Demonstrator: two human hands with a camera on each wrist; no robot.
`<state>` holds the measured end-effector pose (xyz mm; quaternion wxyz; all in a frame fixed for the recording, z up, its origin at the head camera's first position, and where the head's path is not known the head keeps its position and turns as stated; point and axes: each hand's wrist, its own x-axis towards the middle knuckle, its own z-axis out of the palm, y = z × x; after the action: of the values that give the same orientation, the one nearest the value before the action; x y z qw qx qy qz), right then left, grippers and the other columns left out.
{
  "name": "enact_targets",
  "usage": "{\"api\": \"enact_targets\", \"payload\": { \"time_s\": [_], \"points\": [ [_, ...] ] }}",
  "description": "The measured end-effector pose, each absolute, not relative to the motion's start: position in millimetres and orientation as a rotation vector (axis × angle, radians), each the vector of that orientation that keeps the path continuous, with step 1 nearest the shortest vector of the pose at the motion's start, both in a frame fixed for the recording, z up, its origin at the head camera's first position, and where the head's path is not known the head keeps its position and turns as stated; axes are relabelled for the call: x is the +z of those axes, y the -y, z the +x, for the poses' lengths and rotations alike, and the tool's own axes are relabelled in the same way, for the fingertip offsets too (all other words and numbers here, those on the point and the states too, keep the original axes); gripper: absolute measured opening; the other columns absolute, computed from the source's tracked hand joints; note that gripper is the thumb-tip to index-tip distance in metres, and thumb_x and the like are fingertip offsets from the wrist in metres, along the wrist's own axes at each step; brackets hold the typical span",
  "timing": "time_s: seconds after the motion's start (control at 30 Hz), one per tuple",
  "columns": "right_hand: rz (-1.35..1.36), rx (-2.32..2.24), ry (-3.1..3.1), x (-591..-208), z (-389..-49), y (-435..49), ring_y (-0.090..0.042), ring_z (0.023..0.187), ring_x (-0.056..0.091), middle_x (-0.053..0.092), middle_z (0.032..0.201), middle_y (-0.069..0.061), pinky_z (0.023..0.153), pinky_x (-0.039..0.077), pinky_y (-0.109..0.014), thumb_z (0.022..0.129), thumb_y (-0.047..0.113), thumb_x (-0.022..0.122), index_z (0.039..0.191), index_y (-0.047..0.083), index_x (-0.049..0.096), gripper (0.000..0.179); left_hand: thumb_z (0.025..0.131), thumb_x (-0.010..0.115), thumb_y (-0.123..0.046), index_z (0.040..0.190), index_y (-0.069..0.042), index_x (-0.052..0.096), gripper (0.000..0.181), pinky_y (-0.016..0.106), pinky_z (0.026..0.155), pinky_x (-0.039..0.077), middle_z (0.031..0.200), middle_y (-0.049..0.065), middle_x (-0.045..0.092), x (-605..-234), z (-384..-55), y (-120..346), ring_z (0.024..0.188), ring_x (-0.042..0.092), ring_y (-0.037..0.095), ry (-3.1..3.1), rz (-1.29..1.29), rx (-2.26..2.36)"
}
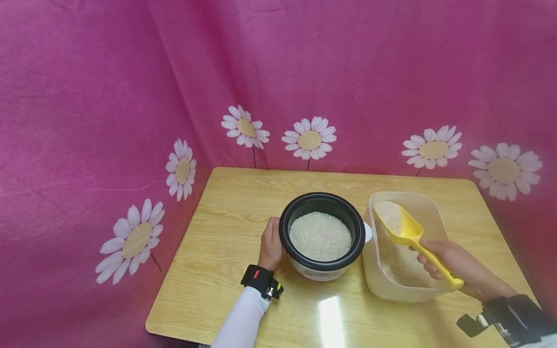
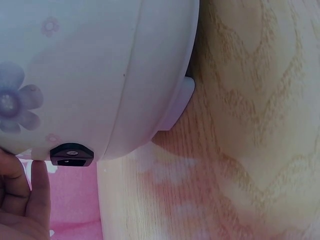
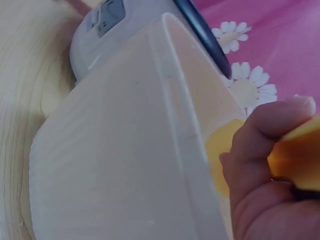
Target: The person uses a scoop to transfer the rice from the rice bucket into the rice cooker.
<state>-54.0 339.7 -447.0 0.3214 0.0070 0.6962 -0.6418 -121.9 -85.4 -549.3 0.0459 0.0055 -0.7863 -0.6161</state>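
Note:
A white rice cooker (image 1: 317,273) with a black rim stands on the table, its dark pot holding white rice (image 1: 320,237). My left hand (image 1: 271,245) holds its left side; in the left wrist view bent fingers (image 2: 39,192) meet the cooker near a black socket (image 2: 71,155). To the right stands a whitish plastic bin (image 1: 373,275) with rice (image 1: 400,266) low inside. My right hand (image 1: 452,263) grips the handle of a yellow scoop (image 1: 409,227) above the bin, rice heaped in its bowl. The right wrist view shows the curled fingers (image 3: 255,145) from the side.
The wooden table (image 1: 209,241) has its left edge and rounded corners in view. A pink cloth (image 1: 304,63) with daisies hangs behind and at both sides. The cooker's white right handle (image 1: 368,232) lies close beside the bin's wall.

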Motion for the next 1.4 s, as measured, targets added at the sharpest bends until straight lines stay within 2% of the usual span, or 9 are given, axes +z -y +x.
{"api": "enact_targets", "payload": {
  "time_s": [0.33, 0.83, 1.03, 1.4],
  "points": [
    [-0.037, -1.885, -1.687, -439.7, -47.4, -339.8, 0.001, 0.065, 0.056, 0.064, 0.086, 0.010, 0.057, 0.048, -0.017, 0.115, 0.030, 0.030, 0.119, 0.018, 0.065, 0.037, 0.114, 0.030, -0.040, 0.117, -0.012, 0.059, 0.041, 0.021, 0.066, 0.044, 0.091, 0.006, 0.059, -550.8, -123.6, 85.1, 0.078, 0.055, 0.012, 2.388, 0.000, -1.900],
    [-0.077, -2.054, -1.576, -437.5, -28.1, -338.1, 0.000, 0.065, 0.060, 0.066, 0.087, 0.010, 0.056, 0.050, -0.018, 0.115, 0.031, 0.024, 0.124, 0.020, 0.066, 0.044, 0.114, 0.030, -0.039, 0.120, -0.012, 0.060, 0.041, 0.022, 0.079, 0.047, 0.102, 0.010, 0.065, -548.2, -124.5, 84.9, 0.090, 0.055, 0.013, 2.399, -0.004, -1.873],
    [-0.140, -2.074, -1.567, -439.6, -23.4, -338.7, -0.001, 0.066, 0.060, 0.066, 0.089, 0.010, 0.059, 0.050, -0.020, 0.116, 0.029, 0.021, 0.128, 0.019, 0.063, 0.045, 0.114, 0.029, -0.041, 0.120, -0.013, 0.060, 0.043, 0.022, 0.080, 0.047, 0.104, 0.011, 0.065, -547.7, -124.8, 84.7, 0.091, 0.056, 0.015, 2.403, 0.003, -1.885],
    [-0.098, -2.062, -1.589, -429.9, -18.5, -326.1, 0.000, 0.064, 0.060, 0.066, 0.087, 0.010, 0.057, 0.050, -0.019, 0.115, 0.027, 0.025, 0.126, 0.022, 0.066, 0.043, 0.114, 0.030, -0.037, 0.117, -0.011, 0.061, 0.040, 0.022, 0.080, 0.047, 0.102, 0.011, 0.066, -548.1, -122.6, 84.1, 0.090, 0.056, 0.014, 2.392, 0.020, -1.877]
  ]
}}
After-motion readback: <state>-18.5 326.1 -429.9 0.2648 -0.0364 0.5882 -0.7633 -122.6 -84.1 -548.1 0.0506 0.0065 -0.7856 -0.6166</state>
